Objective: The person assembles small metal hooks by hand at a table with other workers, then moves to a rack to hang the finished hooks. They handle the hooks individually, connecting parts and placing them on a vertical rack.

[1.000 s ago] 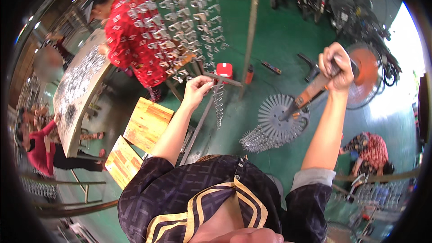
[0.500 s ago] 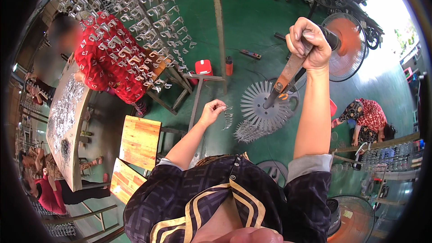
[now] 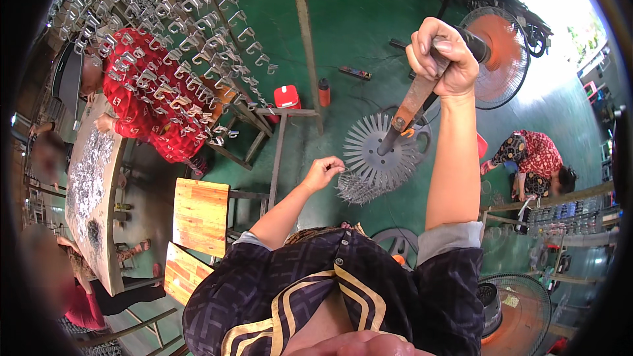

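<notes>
My right hand point(image 3: 445, 59) is raised and closed round the upper end of a rusty flat metal bar point(image 3: 417, 97). The bar's lower end is bolted to a dark upright post point(image 3: 390, 141). At the foot of the post lies a round grey metal disc point(image 3: 374, 147) with many narrow fingers round its rim. A cluster of thin metal pieces point(image 3: 366, 188) hangs along the disc's near edge. My left hand point(image 3: 323, 173) is pinched shut right beside that cluster at the disc's left. What its fingertips hold cannot be told from the pieces behind.
Metal hooks point(image 3: 191, 26) hang in rows on a rack at upper left. A person in red point(image 3: 148, 102) leans over a long table point(image 3: 99, 178) strewn with metal parts. Wooden stools point(image 3: 201, 216), a red box point(image 3: 287, 97), a bottle point(image 3: 324, 92) and an orange fan point(image 3: 496, 56) stand around.
My left hand has moved right, up to the disc's edge; the small string of metal pieces hanging from it no longer shows apart. My right hand keeps its grip on the bar.
</notes>
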`<state>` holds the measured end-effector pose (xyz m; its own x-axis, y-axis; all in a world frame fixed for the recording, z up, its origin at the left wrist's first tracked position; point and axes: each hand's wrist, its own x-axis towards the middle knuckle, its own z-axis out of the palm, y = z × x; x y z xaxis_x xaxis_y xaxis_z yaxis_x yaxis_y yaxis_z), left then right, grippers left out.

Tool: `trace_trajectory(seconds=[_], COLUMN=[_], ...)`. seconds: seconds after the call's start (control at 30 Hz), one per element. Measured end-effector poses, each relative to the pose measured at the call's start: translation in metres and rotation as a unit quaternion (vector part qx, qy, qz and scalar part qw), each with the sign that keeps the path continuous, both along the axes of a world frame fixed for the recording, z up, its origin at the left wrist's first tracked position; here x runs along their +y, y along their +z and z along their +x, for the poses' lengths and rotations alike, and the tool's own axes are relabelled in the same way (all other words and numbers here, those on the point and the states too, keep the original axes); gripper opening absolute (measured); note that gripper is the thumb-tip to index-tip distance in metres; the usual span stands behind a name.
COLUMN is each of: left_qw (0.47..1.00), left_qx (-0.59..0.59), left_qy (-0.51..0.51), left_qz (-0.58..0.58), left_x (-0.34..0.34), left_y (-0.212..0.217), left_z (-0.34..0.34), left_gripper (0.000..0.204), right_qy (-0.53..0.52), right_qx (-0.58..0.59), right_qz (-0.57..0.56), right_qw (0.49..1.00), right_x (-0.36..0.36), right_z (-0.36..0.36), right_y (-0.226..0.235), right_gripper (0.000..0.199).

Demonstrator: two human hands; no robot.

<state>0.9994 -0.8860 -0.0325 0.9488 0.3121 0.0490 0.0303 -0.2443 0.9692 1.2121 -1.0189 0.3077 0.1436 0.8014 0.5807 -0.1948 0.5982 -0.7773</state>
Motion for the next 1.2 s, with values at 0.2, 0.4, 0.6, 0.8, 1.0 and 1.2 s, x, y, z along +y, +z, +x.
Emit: trace_trajectory(seconds=[0.2,0.4,0.6,0.8,1.0,1.2], left_qw=[1.000,0.999,0.987,0.938,0.669,0.537], left_qx=[0.007,0.018,-0.048,-0.181,-0.401,-0.329], left_qy=[-0.001,0.011,0.043,0.067,0.441,0.570], left_qz=[0.024,0.046,0.148,0.288,0.445,0.527], left_x=[-0.001,-0.008,0.012,0.070,0.146,0.202], left_y=[-0.005,0.004,0.048,0.260,0.433,0.536], left_z=[0.005,0.007,-0.014,-0.066,-0.127,-0.127], left_gripper=[0.006,0.007,0.012,0.008,0.012,0.013], right_qy=[0.008,-0.001,-0.032,-0.062,-0.042,-0.035], right_qx=[0.001,0.000,-0.005,0.002,0.025,0.029], right_qz=[0.008,0.012,-0.002,0.017,0.020,0.019], right_qw=[1.000,1.000,0.999,0.998,0.999,0.999], right_x=[0.003,0.001,0.006,0.001,0.006,0.011], right_z=[-0.001,0.000,-0.006,-0.007,-0.010,-0.011], right_y=[0.000,-0.001,0.000,0.001,0.003,0.002], right_gripper=[0.023,0.023,0.032,0.028,0.024,0.023])
